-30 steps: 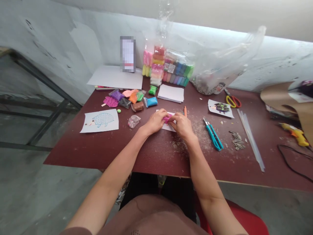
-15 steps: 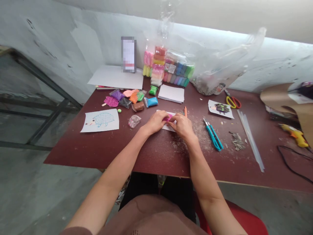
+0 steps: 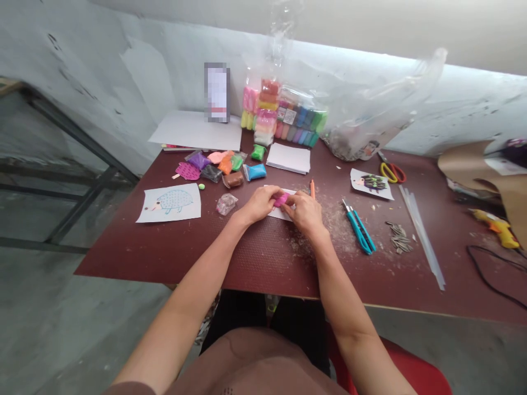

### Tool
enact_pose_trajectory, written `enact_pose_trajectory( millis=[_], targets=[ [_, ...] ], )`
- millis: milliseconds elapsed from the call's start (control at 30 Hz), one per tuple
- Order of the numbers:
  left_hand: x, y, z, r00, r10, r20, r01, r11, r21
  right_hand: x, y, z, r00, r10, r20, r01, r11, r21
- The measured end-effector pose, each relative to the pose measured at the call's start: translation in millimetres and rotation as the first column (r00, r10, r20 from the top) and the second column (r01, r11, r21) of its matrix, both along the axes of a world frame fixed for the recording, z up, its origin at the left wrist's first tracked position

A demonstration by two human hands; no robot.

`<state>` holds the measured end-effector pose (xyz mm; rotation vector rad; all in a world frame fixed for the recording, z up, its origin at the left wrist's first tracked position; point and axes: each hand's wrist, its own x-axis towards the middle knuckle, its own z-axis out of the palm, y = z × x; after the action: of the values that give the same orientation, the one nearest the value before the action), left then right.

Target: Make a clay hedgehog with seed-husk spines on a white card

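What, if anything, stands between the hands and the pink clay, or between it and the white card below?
Nothing visible: the left hand and right hand both have fingers on the pink clay, and nothing shows between it and the white card. The fingers hide part of that space.

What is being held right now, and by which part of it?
Pink clay, between the fingers of the left hand and right hand; they cover its sides, so the exact contact points cannot be told.
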<state>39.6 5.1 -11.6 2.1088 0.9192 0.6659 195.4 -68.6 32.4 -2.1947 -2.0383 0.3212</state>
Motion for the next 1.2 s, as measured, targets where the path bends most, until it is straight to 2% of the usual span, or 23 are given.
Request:
enact_pose_trajectory(
  millis=[233,500,633,900,1067,1200],
  targets=[
    [0,2,-6.0,0.996,-0.018,-0.093,0.026,0.995,0.093,12,0,-7.0,0.993,-0.034,-0.114,0.044,0.995,0.091],
    [1,-1,-5.7,0.997,-0.032,-0.064,0.04,0.99,0.133,14,1,-6.8,0.991,-0.048,-0.129,0.057,0.996,0.066],
    [0,-1,-1.8,0.999,-0.018,-0.04,0.022,0.994,0.111,16,1,-6.5,0.99,-0.033,-0.134,0.047,0.994,0.1],
    [2,-1,-0.7,1.0,0.022,0.002,-0.022,0.996,0.087,8,3,-8.8,0.987,0.122,-0.103,-0.113,0.99,0.088],
    [2,-1,-1.3,0.987,0.104,0.121,-0.102,0.995,-0.017,5,4,-8.5,0.989,0.112,-0.098,-0.104,0.992,0.077],
    [0,2,-3.1,0.954,0.22,0.205,-0.203,0.974,-0.103,6,5,-10.6,0.991,0.084,-0.109,-0.075,0.994,0.083]
  ],
)
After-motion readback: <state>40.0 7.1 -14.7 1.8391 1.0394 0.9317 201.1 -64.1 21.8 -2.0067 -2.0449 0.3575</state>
